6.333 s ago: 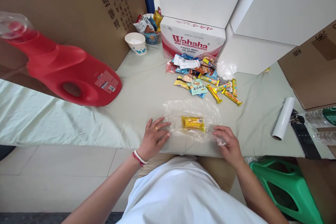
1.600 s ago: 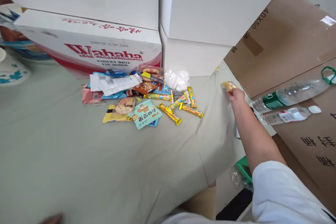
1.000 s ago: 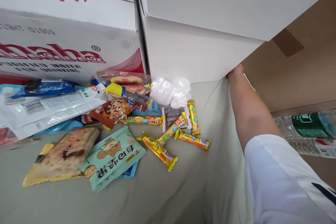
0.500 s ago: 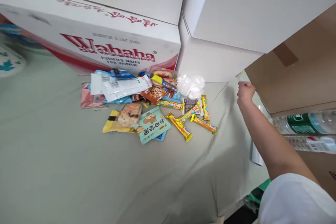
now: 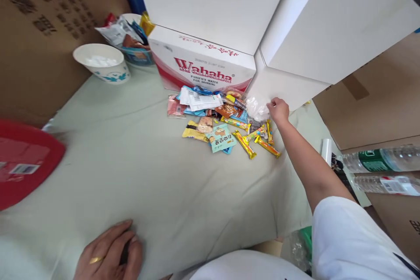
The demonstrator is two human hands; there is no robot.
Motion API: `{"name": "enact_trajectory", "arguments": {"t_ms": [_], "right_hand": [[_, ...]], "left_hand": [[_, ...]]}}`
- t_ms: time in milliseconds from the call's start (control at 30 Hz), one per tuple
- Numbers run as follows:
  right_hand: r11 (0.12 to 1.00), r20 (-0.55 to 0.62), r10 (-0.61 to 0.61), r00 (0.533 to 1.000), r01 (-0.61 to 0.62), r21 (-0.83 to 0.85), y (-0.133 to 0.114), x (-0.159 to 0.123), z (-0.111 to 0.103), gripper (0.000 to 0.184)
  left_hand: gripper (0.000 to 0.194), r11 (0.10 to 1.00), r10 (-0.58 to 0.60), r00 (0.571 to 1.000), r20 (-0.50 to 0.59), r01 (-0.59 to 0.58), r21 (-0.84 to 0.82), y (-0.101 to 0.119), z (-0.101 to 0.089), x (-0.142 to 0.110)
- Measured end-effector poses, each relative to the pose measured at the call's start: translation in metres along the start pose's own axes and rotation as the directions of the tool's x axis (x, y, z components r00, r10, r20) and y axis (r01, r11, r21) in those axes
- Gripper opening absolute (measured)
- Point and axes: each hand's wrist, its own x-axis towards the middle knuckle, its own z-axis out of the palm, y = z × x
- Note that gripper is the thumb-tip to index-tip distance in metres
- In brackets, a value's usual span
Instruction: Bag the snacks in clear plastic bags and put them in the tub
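Note:
My right hand reaches forward to the crumpled clear plastic bag, its fingers bent together at the bag's right edge. Whether they grip the film is hidden. Just left of the bag lies a heap of packaged snacks: white packets, an orange cookie packet and a mint-green nut packet. Several yellow candy sticks are scattered in front of the bag. My left hand, wearing a gold ring, rests on the tablecloth at the near edge, fingers loosely curved and thumb apart, holding nothing visible.
A Wahaha water carton and white boxes stand behind the heap. At back left are a paper cup and a container of snack packets. A red object lies left; water bottles are at right.
My right hand has moved left to the plastic bag, fingers still bent. The view has shifted, bringing my left hand, the paper cup and the red object into sight.

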Motion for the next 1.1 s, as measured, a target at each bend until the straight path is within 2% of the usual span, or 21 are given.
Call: {"name": "enact_trajectory", "arguments": {"t_ms": [67,133,200,267,300,333,367,400,467,500,533,567,633,700,733,767,833,900,1000,1033,1100], "right_hand": [[0.987,-0.110,0.025,0.994,-0.007,0.158,-0.002,-0.010,-0.014,0.009],[0.890,-0.092,0.121,0.988,-0.067,0.452,-0.004,-0.033,-0.030,0.015],[0.654,0.093,0.200,0.975,-0.204,0.728,-0.008,-0.067,-0.042,0.026],[0.423,0.284,0.201,0.938,-0.344,0.838,-0.013,-0.108,-0.045,0.036],[0.364,0.347,0.200,0.916,-0.398,0.842,-0.015,-0.128,-0.045,0.039],[0.355,0.382,0.220,0.897,-0.439,0.826,-0.016,-0.147,-0.043,0.039],[0.393,0.392,0.253,0.884,-0.464,0.794,-0.017,-0.163,-0.040,0.039],[0.470,0.373,0.286,0.883,-0.468,0.748,-0.017,-0.178,-0.038,0.037],[0.655,0.259,0.308,0.915,-0.402,0.640,-0.018,-0.200,-0.036,0.035],[0.712,0.199,0.300,0.933,-0.358,0.604,-0.019,-0.210,-0.036,0.035],[0.729,0.166,0.291,0.942,-0.331,0.599,-0.021,-0.219,-0.039,0.036],[0.704,0.166,0.292,0.942,-0.329,0.629,-0.024,-0.229,-0.042,0.037],[0.563,0.259,0.308,0.915,-0.395,0.726,-0.034,-0.252,-0.052,0.038],[0.425,0.373,0.288,0.882,-0.467,0.776,-0.045,-0.279,-0.063,0.038],[0.394,0.410,0.266,0.872,-0.487,0.780,-0.051,-0.293,-0.068,0.037],[0.391,0.436,0.241,0.867,-0.498,0.774,-0.056,-0.307,-0.073,0.035],[0.445,0.466,0.175,0.867,-0.492,0.748,-0.064,-0.329,-0.082,0.032],[0.517,0.495,0.092,0.864,-0.466,0.718,-0.068,-0.344,-0.089,0.030],[0.593,0.508,-0.006,0.862,-0.406,0.695,-0.069,-0.353,-0.096,0.028],[0.617,0.506,-0.032,0.862,-0.381,0.689,-0.069,-0.354,-0.097,0.027],[0.659,0.506,-0.094,0.857,-0.327,0.677,-0.068,-0.355,-0.097,0.025]], "left_hand": [[0.008,1.000,0.016,1.000,-0.013,-0.016,0.020,0.004,-0.001,0.001],[0.009,1.000,-0.010,0.999,-0.040,0.010,0.002,0.005,-0.002,0.000],[0.010,0.999,-0.039,0.997,-0.063,0.036,-0.038,0.006,-0.002,-0.001],[0.010,0.994,-0.063,0.996,-0.062,0.057,-0.090,0.008,-0.002,0.000],[0.010,0.991,-0.069,0.996,-0.052,0.062,-0.119,0.011,-0.002,0.001],[0.009,0.986,-0.080,0.996,-0.037,0.074,-0.148,0.015,-0.002,0.003],[0.008,0.979,-0.105,0.994,-0.023,0.099,-0.178,0.020,-0.001,0.005],[0.008,0.967,-0.139,0.990,-0.009,0.134,-0.215,0.027,0.001,0.008],[0.009,0.924,-0.223,0.974,0.033,0.222,-0.310,0.045,0.007,0.016],[0.010,0.895,-0.253,0.965,0.062,0.258,-0.365,0.056,0.011,0.020],[0.012,0.865,-0.266,0.959,0.101,0.284,-0.413,0.067,0.016,0.024],[0.012,0.840,-0.256,0.957,0.138,0.291,-0.457,0.079,0.022,0.028],[0.014,0.799,-0.193,0.964,0.182,0.262,-0.542,0.102,0.032,0.035],[0.015,0.774,-0.102,0.979,0.175,0.189,-0.605,0.123,0.040,0.040],[0.014,0.774,-0.061,0.987,0.151,0.143,-0.617,0.132,0.042,0.042],[0.013,0.784,-0.026,0.993,0.114,0.091,-0.614,0.140,0.044,0.042],[0.015,0.813,0.031,0.999,0.036,-0.004,-0.582,0.152,0.046,0.042],[0.025,0.830,0.025,1.000,0.003,-0.019,-0.557,0.158,0.048,0.042],[0.045,0.804,-0.118,0.990,0.079,0.142,-0.578,0.155,0.055,0.040],[0.044,0.781,-0.151,0.981,0.125,0.195,-0.594,0.151,0.058,0.038],[0.028,0.733,-0.153,0.968,0.197,0.245,-0.635,0.142,0.063,0.035]]}}
